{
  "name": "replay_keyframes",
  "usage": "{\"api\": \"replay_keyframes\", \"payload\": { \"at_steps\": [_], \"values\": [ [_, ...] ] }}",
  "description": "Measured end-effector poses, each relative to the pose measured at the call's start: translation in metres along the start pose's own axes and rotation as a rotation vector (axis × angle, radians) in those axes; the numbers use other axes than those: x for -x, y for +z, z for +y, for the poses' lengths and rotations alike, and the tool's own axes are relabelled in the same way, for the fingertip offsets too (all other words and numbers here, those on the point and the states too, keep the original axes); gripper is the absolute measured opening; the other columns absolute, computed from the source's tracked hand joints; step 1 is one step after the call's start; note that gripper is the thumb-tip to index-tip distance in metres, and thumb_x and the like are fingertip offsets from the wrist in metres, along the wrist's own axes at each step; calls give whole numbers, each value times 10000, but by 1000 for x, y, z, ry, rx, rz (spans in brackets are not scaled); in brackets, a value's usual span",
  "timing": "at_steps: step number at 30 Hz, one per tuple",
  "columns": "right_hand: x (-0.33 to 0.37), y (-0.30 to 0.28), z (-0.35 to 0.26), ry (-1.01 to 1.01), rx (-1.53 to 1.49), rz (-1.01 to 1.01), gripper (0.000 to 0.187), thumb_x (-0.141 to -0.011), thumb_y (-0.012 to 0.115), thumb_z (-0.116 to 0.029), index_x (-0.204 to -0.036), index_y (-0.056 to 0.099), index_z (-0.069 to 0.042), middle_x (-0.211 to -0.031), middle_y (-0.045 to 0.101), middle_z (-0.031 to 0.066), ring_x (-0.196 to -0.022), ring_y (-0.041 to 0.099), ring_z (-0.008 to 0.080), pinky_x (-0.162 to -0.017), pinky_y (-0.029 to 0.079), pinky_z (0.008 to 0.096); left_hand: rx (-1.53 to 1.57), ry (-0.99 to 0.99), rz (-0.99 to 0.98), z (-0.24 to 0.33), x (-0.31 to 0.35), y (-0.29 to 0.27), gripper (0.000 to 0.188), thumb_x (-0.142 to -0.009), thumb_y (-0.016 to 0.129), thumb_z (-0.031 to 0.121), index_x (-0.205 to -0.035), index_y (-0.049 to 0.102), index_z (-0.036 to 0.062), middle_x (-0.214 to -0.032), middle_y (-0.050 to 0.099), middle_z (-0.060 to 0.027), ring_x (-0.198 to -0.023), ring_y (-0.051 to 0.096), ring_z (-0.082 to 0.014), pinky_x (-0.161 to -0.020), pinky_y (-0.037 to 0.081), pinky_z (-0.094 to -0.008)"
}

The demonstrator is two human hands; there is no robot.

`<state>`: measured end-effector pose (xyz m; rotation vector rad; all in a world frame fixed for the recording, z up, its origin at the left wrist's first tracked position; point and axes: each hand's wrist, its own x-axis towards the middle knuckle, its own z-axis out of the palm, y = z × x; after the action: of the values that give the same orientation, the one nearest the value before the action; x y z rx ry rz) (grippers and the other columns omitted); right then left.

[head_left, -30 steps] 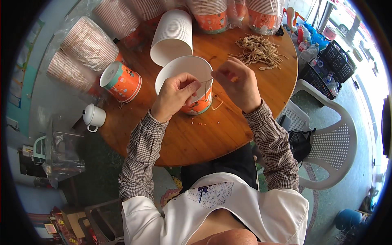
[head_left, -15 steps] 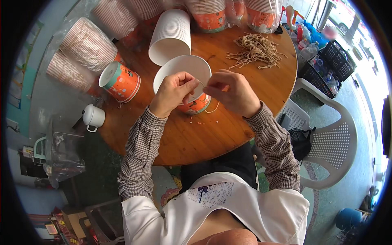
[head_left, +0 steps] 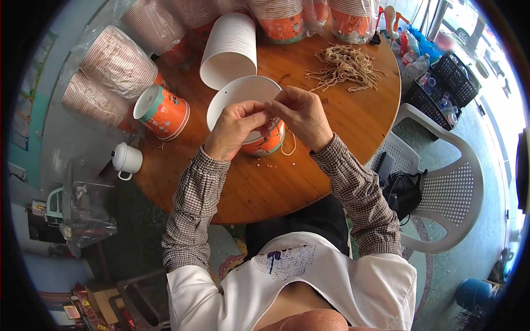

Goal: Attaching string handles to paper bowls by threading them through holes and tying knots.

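An orange paper bucket with a white inside stands upright on the wooden table in front of me; a small dark hole shows in its far wall. Over its near rim my left hand and my right hand meet, thumbs and fingers pinched on a thin cream string. One loop of the string hangs down beside the bucket under my right hand. The string's end between the fingertips is too small to make out. Several tiny pale discs lie on the tabletop just below the bucket.
A pile of cream strings lies at the far right of the table. Behind the bucket lies a stack of white buckets. Another orange bucket, wrapped stacks and a white enamel pot are leftward. A plastic chair stands right.
My right hand has moved left, and its fingertips now meet those of my left hand. The gap with string between the hands has closed. The bucket has hardly moved.
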<state>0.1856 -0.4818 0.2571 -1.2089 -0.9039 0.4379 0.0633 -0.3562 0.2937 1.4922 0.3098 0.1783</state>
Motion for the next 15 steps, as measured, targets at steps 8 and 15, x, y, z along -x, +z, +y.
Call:
{"api": "replay_keyframes", "payload": {
  "at_steps": [8, 15],
  "values": [
    [18, -3, 2, 170, -213, -94, 207, -897, 686, -170, -939, 662, 31, -771, 648, 17, -710, 556, 56, -636, 474, 220, 22, 68, -6, 0, 3, -4, 129, -931, 582, 86, -1012, 618, -8, -848, 621, -24, -750, 562, -90, -699, 469, -220],
    [22, -1, 6, 65, -18, -87, 158, -903, 675, -129, -954, 631, 14, -800, 632, -25, -736, 546, 19, -649, 450, 184, -208, 236, 197, -7, 4, 4, 83, -910, 606, 51, -983, 610, 10, -839, 601, 12, -727, 526, -40, -672, 449, -194]
  ]
}}
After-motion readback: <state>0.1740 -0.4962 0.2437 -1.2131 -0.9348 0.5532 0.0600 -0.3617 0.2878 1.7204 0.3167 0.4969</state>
